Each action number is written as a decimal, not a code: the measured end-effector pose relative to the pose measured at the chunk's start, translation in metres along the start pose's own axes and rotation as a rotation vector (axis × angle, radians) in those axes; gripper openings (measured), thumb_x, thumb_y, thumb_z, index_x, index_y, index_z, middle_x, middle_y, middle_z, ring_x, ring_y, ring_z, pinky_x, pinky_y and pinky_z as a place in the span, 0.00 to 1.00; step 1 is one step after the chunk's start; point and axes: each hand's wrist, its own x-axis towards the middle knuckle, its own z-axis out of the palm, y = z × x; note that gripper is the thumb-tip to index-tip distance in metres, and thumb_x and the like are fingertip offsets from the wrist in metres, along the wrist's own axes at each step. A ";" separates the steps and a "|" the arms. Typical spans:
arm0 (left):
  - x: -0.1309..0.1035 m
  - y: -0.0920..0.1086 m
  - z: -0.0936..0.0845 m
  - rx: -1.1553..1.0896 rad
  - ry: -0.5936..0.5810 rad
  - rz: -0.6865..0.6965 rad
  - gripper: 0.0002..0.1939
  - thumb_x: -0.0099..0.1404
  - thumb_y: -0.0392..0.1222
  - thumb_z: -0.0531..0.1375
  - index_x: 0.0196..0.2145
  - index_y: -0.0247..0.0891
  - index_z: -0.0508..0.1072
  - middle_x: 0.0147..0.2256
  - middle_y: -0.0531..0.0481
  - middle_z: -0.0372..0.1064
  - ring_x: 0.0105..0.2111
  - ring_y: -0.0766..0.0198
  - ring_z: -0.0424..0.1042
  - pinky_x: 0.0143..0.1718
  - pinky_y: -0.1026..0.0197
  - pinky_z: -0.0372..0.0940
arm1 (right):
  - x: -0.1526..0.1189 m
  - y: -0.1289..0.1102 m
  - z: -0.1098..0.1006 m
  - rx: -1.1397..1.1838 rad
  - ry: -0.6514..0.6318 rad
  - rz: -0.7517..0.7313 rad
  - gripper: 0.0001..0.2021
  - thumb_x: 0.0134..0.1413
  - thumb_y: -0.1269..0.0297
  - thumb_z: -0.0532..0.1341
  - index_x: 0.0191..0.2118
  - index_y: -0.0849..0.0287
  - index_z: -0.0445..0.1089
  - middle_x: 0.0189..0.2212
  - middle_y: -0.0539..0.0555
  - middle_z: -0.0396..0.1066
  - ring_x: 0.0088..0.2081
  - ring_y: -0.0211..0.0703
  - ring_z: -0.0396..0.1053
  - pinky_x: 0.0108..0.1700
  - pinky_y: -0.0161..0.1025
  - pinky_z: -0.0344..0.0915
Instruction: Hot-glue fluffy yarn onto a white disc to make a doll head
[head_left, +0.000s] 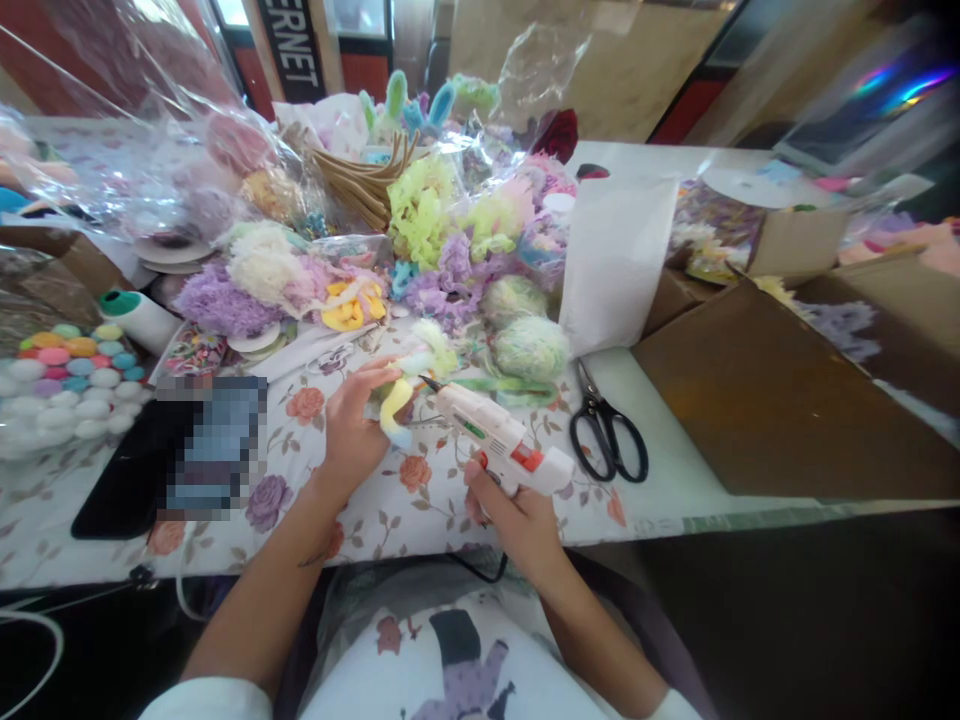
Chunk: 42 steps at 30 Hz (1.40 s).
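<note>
My left hand (356,425) is closed on a fuzzy yellow and pale blue piece (396,405), part of which curls down below the fingers. In my right hand (517,520) is a white glue gun (499,430) with a red part near its back end. Its dark nozzle points up and left and ends beside the fuzzy piece; whether they touch I cannot tell. Behind the gun, a green fuzzy strip (510,388) lies on the flowered cloth (300,510). Black-handled scissors (607,435) rest to the right of the gun.
Yarn balls (531,348) and ruffled purple trim (229,300) are heaped behind the hands. A cardboard box (795,400) stands at the right. At the left are a phone (217,445), a dark flat object (127,480), a thread cone (139,318) and bagged pompoms (71,390).
</note>
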 end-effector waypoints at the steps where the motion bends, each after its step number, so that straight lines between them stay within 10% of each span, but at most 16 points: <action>1: 0.000 0.000 0.000 0.006 -0.003 0.000 0.16 0.57 0.38 0.67 0.44 0.44 0.73 0.47 0.49 0.76 0.47 0.60 0.76 0.47 0.57 0.71 | 0.000 -0.001 0.001 0.000 0.002 0.001 0.16 0.58 0.51 0.60 0.26 0.57 0.64 0.16 0.46 0.62 0.18 0.35 0.59 0.22 0.34 0.59; 42: 0.001 0.003 0.001 -0.041 0.025 -0.093 0.15 0.56 0.42 0.69 0.41 0.42 0.73 0.45 0.48 0.76 0.46 0.59 0.76 0.46 0.57 0.73 | -0.004 -0.002 0.003 0.023 0.024 -0.002 0.16 0.57 0.51 0.60 0.25 0.57 0.64 0.16 0.46 0.60 0.19 0.35 0.58 0.22 0.34 0.58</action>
